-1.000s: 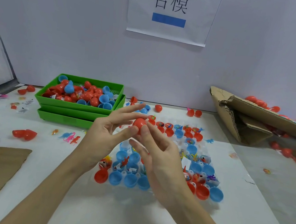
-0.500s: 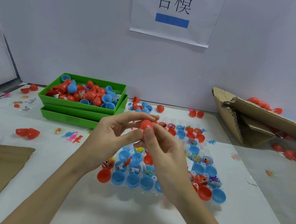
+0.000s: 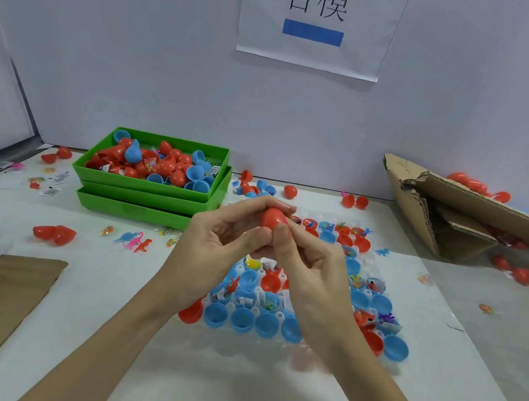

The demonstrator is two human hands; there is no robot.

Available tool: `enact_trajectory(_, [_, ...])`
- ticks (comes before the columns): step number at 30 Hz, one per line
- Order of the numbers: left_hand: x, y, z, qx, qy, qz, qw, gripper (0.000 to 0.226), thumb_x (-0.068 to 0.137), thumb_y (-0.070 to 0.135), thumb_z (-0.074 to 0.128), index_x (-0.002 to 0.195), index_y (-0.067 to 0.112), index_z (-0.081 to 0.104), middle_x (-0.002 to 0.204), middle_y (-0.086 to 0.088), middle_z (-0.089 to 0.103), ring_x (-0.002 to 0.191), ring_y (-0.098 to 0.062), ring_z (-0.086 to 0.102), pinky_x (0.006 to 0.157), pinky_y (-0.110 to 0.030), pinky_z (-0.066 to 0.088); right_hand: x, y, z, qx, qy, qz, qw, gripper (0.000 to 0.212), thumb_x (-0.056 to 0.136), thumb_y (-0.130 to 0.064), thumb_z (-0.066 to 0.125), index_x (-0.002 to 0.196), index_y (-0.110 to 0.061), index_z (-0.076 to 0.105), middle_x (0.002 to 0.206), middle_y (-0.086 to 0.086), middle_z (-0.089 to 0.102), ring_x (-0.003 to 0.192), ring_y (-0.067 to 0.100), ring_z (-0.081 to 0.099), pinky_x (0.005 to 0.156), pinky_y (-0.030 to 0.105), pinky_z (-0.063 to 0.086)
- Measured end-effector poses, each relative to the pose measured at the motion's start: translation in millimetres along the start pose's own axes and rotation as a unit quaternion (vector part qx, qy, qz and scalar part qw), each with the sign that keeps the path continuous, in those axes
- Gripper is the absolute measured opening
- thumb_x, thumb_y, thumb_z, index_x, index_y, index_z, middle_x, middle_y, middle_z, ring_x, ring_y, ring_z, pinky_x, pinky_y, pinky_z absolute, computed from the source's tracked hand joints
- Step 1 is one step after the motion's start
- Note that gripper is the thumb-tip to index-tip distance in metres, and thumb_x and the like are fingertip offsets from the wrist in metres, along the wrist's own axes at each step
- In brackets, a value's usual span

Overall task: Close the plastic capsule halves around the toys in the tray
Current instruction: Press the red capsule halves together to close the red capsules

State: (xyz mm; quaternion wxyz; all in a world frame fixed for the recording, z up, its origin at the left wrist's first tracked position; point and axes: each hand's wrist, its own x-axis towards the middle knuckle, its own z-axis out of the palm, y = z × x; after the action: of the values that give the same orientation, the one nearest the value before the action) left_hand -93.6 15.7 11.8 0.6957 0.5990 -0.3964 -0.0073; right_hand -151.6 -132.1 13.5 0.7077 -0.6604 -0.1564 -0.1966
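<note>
Capsule [image 3: 273, 219], red, smooth and egg-shaped, held above the tray [image 3: 301, 353] between both hands. Head view: left hand [image 3: 213, 254] curls its fingers over the top, thumb pressing the side; right hand [image 3: 311, 270] pinches it from the near side. The clear moulded tray, on a white counter [image 3: 225, 395], holds red and blue half-shells [image 3: 242, 320], some containing small toys. Stacked green bins [image 3: 152, 198] of loose halves stand behind left; torn corrugated cardboard [image 3: 455, 213] lies right. A pale wall carries a printed paper sign [image 3: 314, 17].

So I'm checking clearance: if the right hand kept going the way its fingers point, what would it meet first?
The red capsule it already pinches, with the left hand right behind it; depth beyond is unclear.
</note>
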Motion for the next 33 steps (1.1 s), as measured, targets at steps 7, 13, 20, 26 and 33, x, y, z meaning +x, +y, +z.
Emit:
enact_trajectory(7, [1.5,-2.7,-8.1,0.029,-0.06,-0.043,0.997,0.038,0.112,0.023,0.043,0.148,0.023,0.057,0.152,0.003,0.056,0.146,-0.016,0.047,0.116,-0.032,0.043,3.0,8.9,-5.0,-0.146,0.062,-0.065,0.985,0.037,0.089,-0.035,0.071,0.119,-0.012,0.073,0.099,0.001,0.077,0.091,0.019,0.074,0.081,0.031,0.061])
enact_trajectory(13, [3.4,-1.8,-4.3,-0.056,0.015,-0.134,0.989,0.031,0.102,0.036,0.061,0.129,0.025,0.072,0.126,-0.006,0.073,0.122,-0.025,0.069,0.102,-0.032,0.055,3.3,19.5,-11.0,-0.424,0.064,-0.188,0.884,0.044,0.086,-0.038,0.079,0.118,-0.008,0.07,0.097,0.001,0.067,0.078,0.011,0.061,0.077,0.024,0.055])
enact_trajectory(20, [6.2,0.1,-10.9,-0.115,0.083,-0.233,0.962,0.036,0.088,0.028,0.075,0.121,0.013,0.076,0.113,-0.018,0.077,0.107,-0.028,0.075,0.086,-0.026,0.061,2.7,18.6,-13.3,-0.475,0.032,-0.181,0.86,0.049,0.092,-0.041,0.07,0.126,-0.006,0.067,0.107,0.004,0.064,0.087,0.013,0.058,0.082,0.027,0.055])
enact_trajectory(26, [6.1,-1.2,-10.4,-0.187,0.077,-0.255,0.946,0.044,0.09,0.022,0.072,0.128,0.0,0.067,0.114,-0.023,0.075,0.092,-0.019,0.076,0.081,-0.026,0.061,1.3,14.8,-10.4,-0.442,-0.009,-0.152,0.884,0.043,0.098,-0.032,0.065,0.131,-0.005,0.062,0.112,0.004,0.066,0.092,0.018,0.064,0.086,0.032,0.055])
enact_trajectory(33, [4.5,-8.4,-9.9,-0.154,0.076,-0.265,0.949,0.038,0.092,0.026,0.074,0.117,-0.001,0.068,0.106,-0.021,0.077,0.09,-0.023,0.077,0.084,-0.03,0.062,3.3,11.9,-15.7,-0.473,-0.02,-0.141,0.869,0.044,0.097,-0.037,0.059,0.121,-0.001,0.067,0.102,0.008,0.069,0.084,0.025,0.065,0.077,0.038,0.059])
